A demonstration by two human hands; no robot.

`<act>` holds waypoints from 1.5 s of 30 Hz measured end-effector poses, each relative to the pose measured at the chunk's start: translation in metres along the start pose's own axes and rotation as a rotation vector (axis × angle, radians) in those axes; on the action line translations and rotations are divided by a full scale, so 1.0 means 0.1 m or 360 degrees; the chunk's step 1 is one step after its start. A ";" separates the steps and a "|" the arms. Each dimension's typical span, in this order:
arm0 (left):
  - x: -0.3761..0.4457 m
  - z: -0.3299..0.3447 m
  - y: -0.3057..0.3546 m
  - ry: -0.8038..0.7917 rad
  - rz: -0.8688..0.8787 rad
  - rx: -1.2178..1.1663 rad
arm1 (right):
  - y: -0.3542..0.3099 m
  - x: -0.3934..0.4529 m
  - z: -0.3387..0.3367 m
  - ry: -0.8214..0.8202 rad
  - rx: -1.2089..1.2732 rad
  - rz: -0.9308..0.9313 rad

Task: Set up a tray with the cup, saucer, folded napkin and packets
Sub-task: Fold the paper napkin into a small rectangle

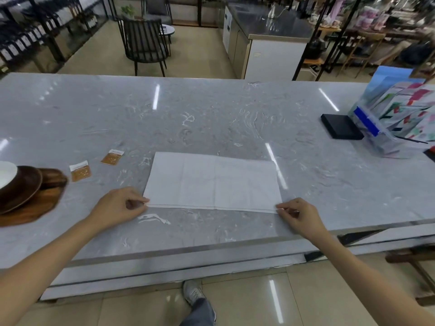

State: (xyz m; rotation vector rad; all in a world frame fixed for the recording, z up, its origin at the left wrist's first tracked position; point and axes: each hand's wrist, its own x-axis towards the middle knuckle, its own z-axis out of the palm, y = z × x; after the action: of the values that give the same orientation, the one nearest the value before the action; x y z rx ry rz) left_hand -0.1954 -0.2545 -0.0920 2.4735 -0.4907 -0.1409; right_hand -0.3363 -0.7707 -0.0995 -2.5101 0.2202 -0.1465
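A white napkin lies flat on the grey marble table, folded over once with two layers showing along its near edge. My left hand pinches its near left corner, and my right hand pinches its near right corner. Two orange packets lie to the left of the napkin. At the far left edge a wooden tray carries a dark brown saucer with a white cup on it, partly cut off by the frame.
A black flat box and a clear stand of colourful brochures sit at the table's right end. Beyond the table stand a dark chair and a counter. My foot shows below the table's near edge.
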 end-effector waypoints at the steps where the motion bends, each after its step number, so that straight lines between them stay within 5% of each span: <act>1: -0.01 0.00 0.00 -0.0004 -0.0009 0.0016 | 0.00 0.00 -0.01 -0.0010 -0.0006 -0.0005; 10: 0.00 0.11 0.07 0.0085 -0.0093 -0.0008 | 0.00 0.06 -0.01 0.0056 -0.0162 -0.0051; 19: 0.00 0.11 0.05 0.0095 -0.0013 0.0056 | 0.02 -0.12 0.10 0.0212 -0.0368 -0.0398; 26: 0.11 -0.04 0.03 -0.0124 0.0419 0.0487 | 0.16 0.00 -0.05 0.0088 -0.0533 -0.0706; 33: 0.18 0.04 0.23 -0.0109 0.0405 0.0919 | 0.08 0.06 -0.04 0.0098 -0.0845 -0.0957; 35: 0.18 0.05 0.26 -0.0063 0.0386 0.0895 | 0.04 0.08 -0.04 0.0069 -0.0738 -0.0838; 39: 0.24 -0.05 0.32 0.0100 0.0142 0.0307 | -0.05 0.15 -0.14 0.0091 -0.0237 -0.0342; 42: 0.32 -0.19 0.38 0.0210 -0.0165 -0.0520 | -0.19 0.25 -0.36 0.0217 0.0088 -0.0283; 45: 0.37 -0.43 0.50 0.0226 -0.0176 -0.1166 | -0.40 0.33 -0.67 0.0302 0.0305 -0.0283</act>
State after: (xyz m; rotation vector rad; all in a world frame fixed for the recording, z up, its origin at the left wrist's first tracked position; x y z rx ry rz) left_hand -0.1682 -0.2823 -0.0272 1.7730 -0.1876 -0.1542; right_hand -0.3094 -0.7824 -0.0204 -2.3220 0.0554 -0.4573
